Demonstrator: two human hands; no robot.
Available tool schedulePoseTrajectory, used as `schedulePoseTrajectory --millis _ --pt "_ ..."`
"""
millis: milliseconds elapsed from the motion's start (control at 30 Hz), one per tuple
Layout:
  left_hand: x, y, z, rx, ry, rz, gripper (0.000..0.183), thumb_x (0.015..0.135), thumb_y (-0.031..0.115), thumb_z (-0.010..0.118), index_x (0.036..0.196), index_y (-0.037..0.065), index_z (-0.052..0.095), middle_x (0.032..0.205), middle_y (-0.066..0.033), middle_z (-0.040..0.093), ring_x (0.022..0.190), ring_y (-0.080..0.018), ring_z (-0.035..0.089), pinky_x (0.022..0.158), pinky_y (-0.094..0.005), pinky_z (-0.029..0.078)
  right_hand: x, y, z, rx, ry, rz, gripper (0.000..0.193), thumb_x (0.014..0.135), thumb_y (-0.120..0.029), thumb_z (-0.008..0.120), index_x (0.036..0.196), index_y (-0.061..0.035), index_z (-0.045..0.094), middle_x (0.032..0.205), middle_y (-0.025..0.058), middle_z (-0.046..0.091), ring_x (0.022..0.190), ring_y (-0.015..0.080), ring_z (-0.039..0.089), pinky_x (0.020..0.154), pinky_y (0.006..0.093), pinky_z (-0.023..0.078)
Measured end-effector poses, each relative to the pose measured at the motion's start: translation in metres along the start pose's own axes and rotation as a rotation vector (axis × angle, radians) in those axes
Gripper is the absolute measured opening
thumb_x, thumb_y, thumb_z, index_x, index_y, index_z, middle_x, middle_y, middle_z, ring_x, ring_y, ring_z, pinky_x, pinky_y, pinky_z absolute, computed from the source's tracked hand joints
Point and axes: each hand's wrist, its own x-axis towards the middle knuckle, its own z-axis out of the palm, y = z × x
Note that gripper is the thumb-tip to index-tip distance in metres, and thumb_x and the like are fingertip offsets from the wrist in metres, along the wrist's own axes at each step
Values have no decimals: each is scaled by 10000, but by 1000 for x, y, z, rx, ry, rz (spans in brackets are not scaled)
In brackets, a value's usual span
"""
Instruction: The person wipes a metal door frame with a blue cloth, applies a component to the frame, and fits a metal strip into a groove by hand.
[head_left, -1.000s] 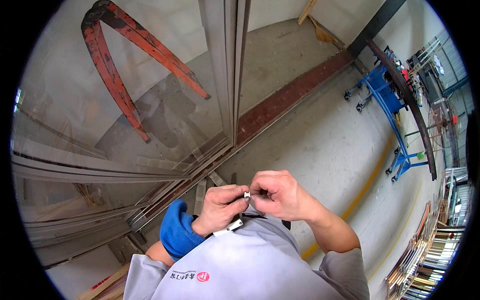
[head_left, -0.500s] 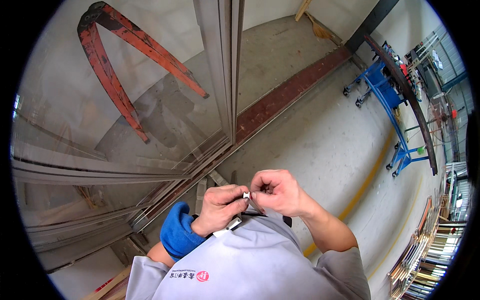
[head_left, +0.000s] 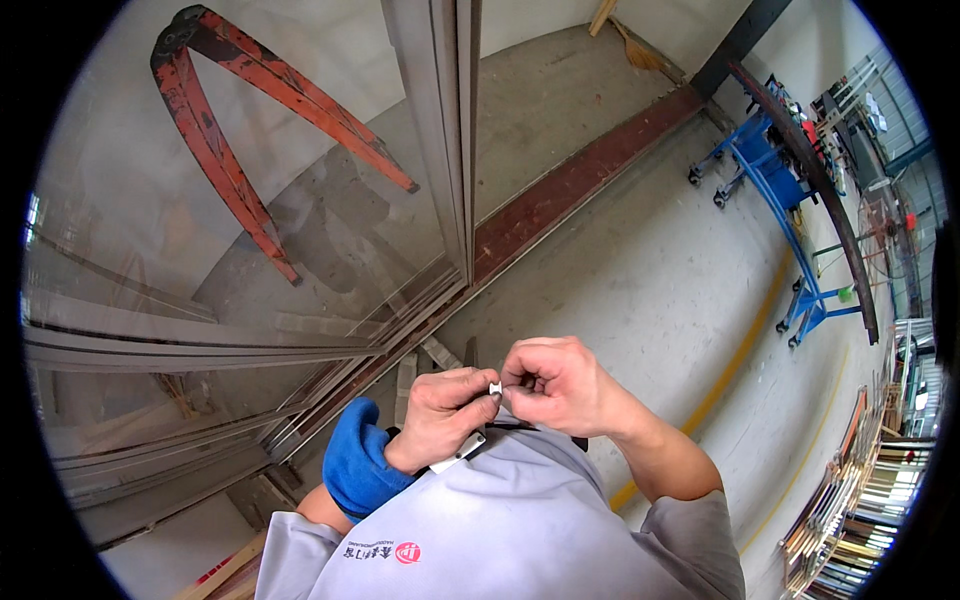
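In front of my waist, my left hand (head_left: 442, 415) is closed, with a small white notched piece (head_left: 495, 388) pinched at its thumb and fingertip. Below the same hand a white strip with a dark hole (head_left: 458, 454) sticks out against my shirt. Whether it joins the small piece is hidden by the fingers. My right hand (head_left: 562, 385) is closed in a pinch right beside the small piece, its fingertips at the piece's edge. What those fingers hold, if anything, cannot be made out. A blue sleeve cover (head_left: 355, 460) wraps my left forearm.
Tall framed glass panels (head_left: 445, 150) stand at the left, with an orange-red A-shaped stand (head_left: 225, 150) seen through the glass. A dark red floor track (head_left: 590, 185) runs past them. Far right are a blue wheeled cart (head_left: 765, 180) and racked long profiles (head_left: 835, 500).
Both hands stay together at nearly the same spot. The right fingers have curled slightly and shifted against the small white piece.
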Motion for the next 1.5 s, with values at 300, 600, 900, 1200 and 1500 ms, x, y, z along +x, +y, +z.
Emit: schedulePoseTrajectory --millis 300,600,900,1200,1500 --pt "-3 1 4 0 5 2 239 859 10 720 1091 -45 715 824 -96 676 725 -162 618 647 -298 491 -8 10 6 168 8 94 49 811 50 628 790 21 593 715 18 587 624 78 521 527 249 416" --pt "-7 1 6 -12 15 3 215 875 13 709 1083 -43 713 810 -86 666 712 -154 610 631 -295 483 -18 12 7 423 21 300 81 828 -21 712 827 24 644 727 55 625 698 85 581 596 269 481" --pt "-8 5 8 -1 10 8 202 891 6 702 1084 -51 710 808 -79 665 712 -139 606 628 -281 484 -12 -4 -1 4 -24 85 99 787 -32 710 824 27 640 760 147 653 666 227 647 602 340 510" --pt "-11 2 9 23 9 14 220 871 23 730 1081 -41 715 840 -94 686 721 -167 627 641 -298 497 -15 -1 4 170 -38 243 103 787 -47 694 802 38 638 708 90 641 658 123 588 597 296 486" --pt "-9 8 9 81 -8 67 224 849 -11 711 1070 -45 707 843 -108 688 731 -195 658 658 -304 521 -26 15 16 462 51 436 63 813 -46 677 806 17 668 697 0 628 664 46 524 571 253 443"
